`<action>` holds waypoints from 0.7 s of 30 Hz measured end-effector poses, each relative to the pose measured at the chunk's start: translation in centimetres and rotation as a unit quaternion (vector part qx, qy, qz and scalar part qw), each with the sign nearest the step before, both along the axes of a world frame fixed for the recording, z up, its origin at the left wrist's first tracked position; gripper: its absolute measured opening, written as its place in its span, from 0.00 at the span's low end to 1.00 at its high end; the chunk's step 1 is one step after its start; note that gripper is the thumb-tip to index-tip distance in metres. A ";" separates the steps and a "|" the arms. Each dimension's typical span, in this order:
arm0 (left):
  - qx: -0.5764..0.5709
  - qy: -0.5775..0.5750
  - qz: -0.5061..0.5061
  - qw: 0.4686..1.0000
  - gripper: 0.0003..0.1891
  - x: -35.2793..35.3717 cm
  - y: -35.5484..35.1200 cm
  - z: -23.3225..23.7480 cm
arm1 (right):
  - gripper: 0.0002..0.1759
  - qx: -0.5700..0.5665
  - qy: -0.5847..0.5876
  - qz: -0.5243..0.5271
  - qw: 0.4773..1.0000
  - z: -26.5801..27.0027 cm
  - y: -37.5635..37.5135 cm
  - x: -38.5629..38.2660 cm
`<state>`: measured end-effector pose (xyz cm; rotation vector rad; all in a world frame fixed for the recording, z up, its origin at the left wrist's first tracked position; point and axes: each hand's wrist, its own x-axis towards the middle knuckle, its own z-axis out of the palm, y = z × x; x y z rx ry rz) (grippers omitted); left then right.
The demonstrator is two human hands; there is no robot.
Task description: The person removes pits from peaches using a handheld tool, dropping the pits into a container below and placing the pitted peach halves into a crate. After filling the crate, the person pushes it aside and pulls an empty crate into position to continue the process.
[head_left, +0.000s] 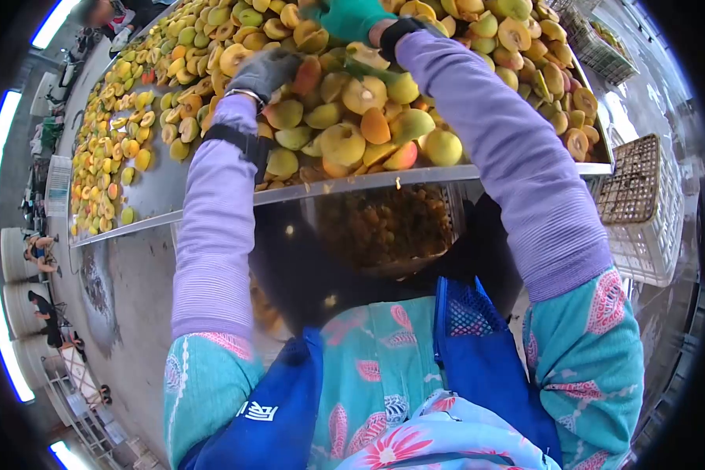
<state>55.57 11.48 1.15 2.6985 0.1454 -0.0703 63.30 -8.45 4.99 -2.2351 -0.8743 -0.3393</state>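
Metal table [153,186] at left, and here's the grey-gloved left hand [260,76] by a reddish piece [307,77], grip unclear, fruit [342,143] heaped around. Green-gloved right hand [352,19], can't tell its grip either; a hard sweep bodyward could spill pieces over the low rim [321,189].

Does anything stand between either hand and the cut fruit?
Nothing visible does: the left hand and right hand are both at the cut fruit, the sleeves reaching over the near rim.
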 end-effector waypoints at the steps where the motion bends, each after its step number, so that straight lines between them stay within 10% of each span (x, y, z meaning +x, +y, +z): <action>1: 0.117 -0.079 0.051 0.989 0.17 -2.2 -1.5 1.9 | 0.18 0.060 0.009 -0.004 0.998 1.2 -0.8 -0.8; 6: -0.168 -0.201 -0.048 0.964 0.15 -11.9 -12.5 3.3 | 0.14 0.409 0.154 0.032 0.899 3.9 -7.7 -6.2; 13: 0.187 -0.217 -0.180 0.941 0.22 -10.8 -22.1 -2.5 | 0.22 0.409 0.266 -0.090 0.868 0.7 -16.7 -14.5; 16: -0.085 -0.327 -0.170 0.926 0.20 -8.6 -20.0 -4.0 | 0.21 0.397 0.339 -0.101 0.847 -0.7 -18.4 -19.9; 21: -0.474 -0.174 -0.078 0.860 0.18 -17.6 -18.5 3.6 | 0.17 0.264 0.290 -0.026 0.920 -2.5 -16.8 -27.0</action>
